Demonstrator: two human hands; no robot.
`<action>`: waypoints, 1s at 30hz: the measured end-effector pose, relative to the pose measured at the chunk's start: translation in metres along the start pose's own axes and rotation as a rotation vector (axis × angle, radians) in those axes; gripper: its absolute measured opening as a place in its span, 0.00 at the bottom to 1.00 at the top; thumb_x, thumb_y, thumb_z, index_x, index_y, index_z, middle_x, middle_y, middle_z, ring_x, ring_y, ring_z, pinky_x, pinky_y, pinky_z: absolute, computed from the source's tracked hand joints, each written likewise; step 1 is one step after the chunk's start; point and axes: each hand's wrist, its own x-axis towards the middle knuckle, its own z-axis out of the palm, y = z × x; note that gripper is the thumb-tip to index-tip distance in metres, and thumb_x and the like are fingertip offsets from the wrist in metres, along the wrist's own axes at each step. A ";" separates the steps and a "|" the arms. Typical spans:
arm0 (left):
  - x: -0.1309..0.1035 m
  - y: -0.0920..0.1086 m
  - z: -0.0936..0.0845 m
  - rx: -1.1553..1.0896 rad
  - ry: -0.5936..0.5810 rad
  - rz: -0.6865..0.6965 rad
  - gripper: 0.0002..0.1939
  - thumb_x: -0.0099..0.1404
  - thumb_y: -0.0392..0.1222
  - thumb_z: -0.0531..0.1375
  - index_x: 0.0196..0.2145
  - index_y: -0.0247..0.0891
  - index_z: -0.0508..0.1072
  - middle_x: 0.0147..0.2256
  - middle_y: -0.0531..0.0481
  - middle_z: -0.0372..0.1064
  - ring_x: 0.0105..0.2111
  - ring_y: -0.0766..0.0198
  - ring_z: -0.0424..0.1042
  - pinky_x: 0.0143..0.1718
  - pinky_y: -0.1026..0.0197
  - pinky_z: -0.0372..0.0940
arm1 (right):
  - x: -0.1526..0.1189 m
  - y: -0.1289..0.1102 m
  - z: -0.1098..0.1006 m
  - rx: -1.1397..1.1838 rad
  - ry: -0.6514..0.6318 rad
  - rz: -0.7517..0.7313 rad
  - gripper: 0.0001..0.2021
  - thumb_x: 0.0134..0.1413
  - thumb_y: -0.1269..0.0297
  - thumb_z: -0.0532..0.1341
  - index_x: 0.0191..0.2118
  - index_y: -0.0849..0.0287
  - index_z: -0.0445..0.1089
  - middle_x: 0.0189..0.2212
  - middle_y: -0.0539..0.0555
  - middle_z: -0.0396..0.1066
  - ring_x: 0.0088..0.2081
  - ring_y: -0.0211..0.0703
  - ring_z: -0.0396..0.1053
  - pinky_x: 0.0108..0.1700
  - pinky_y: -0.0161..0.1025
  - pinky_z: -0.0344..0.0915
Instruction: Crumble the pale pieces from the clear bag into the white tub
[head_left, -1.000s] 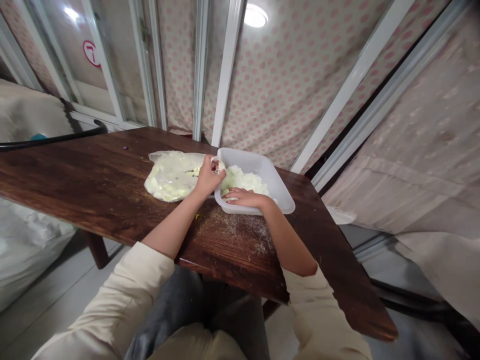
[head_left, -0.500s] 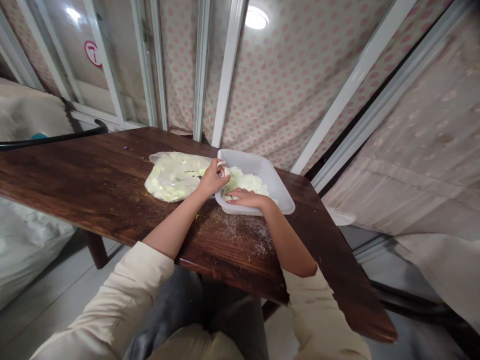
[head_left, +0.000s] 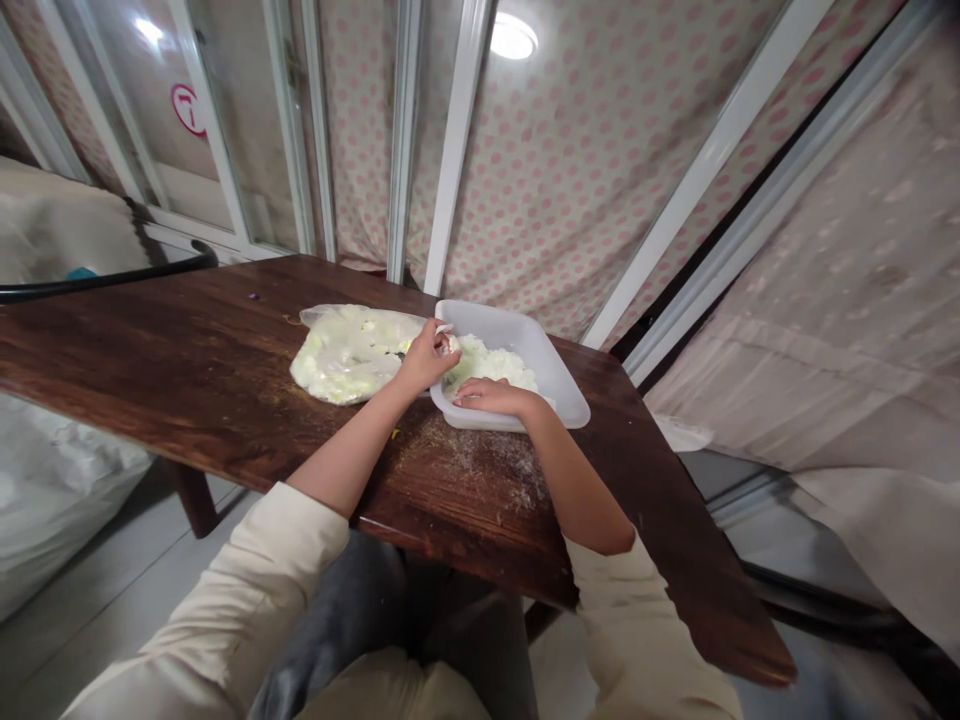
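Small white pieces, whose exact kind I cannot make out, sit in the curled fingers of my left hand [head_left: 427, 358], above the left rim of a translucent white plastic tub [head_left: 551, 345]. Down inside this tub, near its front wall, is my right hand [head_left: 491, 396]. Its fingers are bent together against a heap of pale, whitish-green pieces [head_left: 487, 360], and their tips are partly hidden. Left of the tub lies a clear plastic bag [head_left: 349, 350] filled with similar pale yellow-green pieces, partly behind my left hand.
Fine white grains [head_left: 487, 455] are scattered on the dark wooden table [head_left: 165, 340] in front of the tub. Glazed frames and a pink-dotted curtain [head_left: 570, 170] rise behind it. A large whitish plastic sack [head_left: 60, 500] stands at the lower left.
The fingers of my right hand have drawn closer together and bent in the tub. My left hand stays almost in place, still holding white pieces.
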 end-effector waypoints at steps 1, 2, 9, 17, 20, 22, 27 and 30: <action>0.000 -0.001 0.000 -0.002 -0.002 0.002 0.19 0.52 0.39 0.59 0.41 0.38 0.57 0.26 0.57 0.60 0.27 0.68 0.63 0.34 0.62 0.58 | 0.000 0.000 0.000 -0.005 0.020 -0.014 0.16 0.56 0.50 0.51 0.42 0.47 0.72 0.54 0.49 0.63 0.57 0.55 0.56 0.60 0.62 0.37; 0.000 -0.001 0.000 -0.002 -0.003 0.002 0.19 0.52 0.39 0.59 0.41 0.38 0.57 0.26 0.57 0.60 0.27 0.68 0.63 0.34 0.62 0.58 | 0.000 0.001 0.001 -0.009 0.045 -0.027 0.15 0.56 0.50 0.52 0.40 0.48 0.73 0.53 0.50 0.64 0.57 0.55 0.56 0.59 0.61 0.38; 0.000 -0.001 0.001 0.007 0.012 -0.019 0.18 0.52 0.39 0.59 0.40 0.37 0.59 0.28 0.55 0.62 0.29 0.67 0.65 0.35 0.62 0.59 | 0.003 0.002 0.003 0.002 0.494 -0.075 0.11 0.55 0.60 0.55 0.29 0.53 0.74 0.42 0.51 0.71 0.49 0.47 0.63 0.53 0.50 0.47; -0.002 0.014 -0.006 0.103 -0.139 0.050 0.11 0.58 0.38 0.51 0.38 0.37 0.69 0.34 0.50 0.70 0.30 0.66 0.66 0.37 0.61 0.61 | 0.006 0.005 0.000 0.052 0.857 -0.075 0.09 0.55 0.65 0.55 0.32 0.55 0.74 0.42 0.53 0.70 0.48 0.47 0.64 0.51 0.48 0.51; -0.001 0.016 -0.005 0.132 -0.139 -0.006 0.13 0.60 0.41 0.51 0.40 0.36 0.69 0.36 0.48 0.71 0.33 0.63 0.67 0.40 0.59 0.61 | 0.010 0.009 0.000 0.087 0.860 -0.135 0.09 0.54 0.65 0.56 0.32 0.55 0.74 0.41 0.54 0.69 0.47 0.47 0.64 0.50 0.47 0.55; -0.001 0.015 -0.004 0.131 -0.150 -0.021 0.14 0.60 0.43 0.52 0.41 0.36 0.69 0.38 0.47 0.71 0.36 0.62 0.68 0.42 0.58 0.61 | 0.012 0.012 0.000 0.102 0.864 -0.196 0.08 0.54 0.65 0.56 0.32 0.56 0.74 0.40 0.55 0.69 0.46 0.46 0.65 0.50 0.45 0.58; -0.001 0.016 -0.005 0.091 -0.181 -0.010 0.14 0.60 0.46 0.53 0.40 0.36 0.68 0.39 0.46 0.70 0.38 0.61 0.67 0.43 0.59 0.60 | 0.013 0.016 0.000 0.142 0.857 -0.313 0.08 0.53 0.68 0.55 0.33 0.56 0.73 0.40 0.55 0.68 0.45 0.43 0.65 0.51 0.42 0.60; 0.000 0.015 -0.007 0.084 -0.199 0.011 0.11 0.60 0.47 0.53 0.37 0.37 0.66 0.35 0.49 0.69 0.35 0.63 0.66 0.40 0.60 0.60 | 0.012 0.016 0.000 0.171 0.865 -0.336 0.08 0.54 0.69 0.54 0.32 0.57 0.71 0.39 0.55 0.67 0.44 0.42 0.66 0.49 0.41 0.61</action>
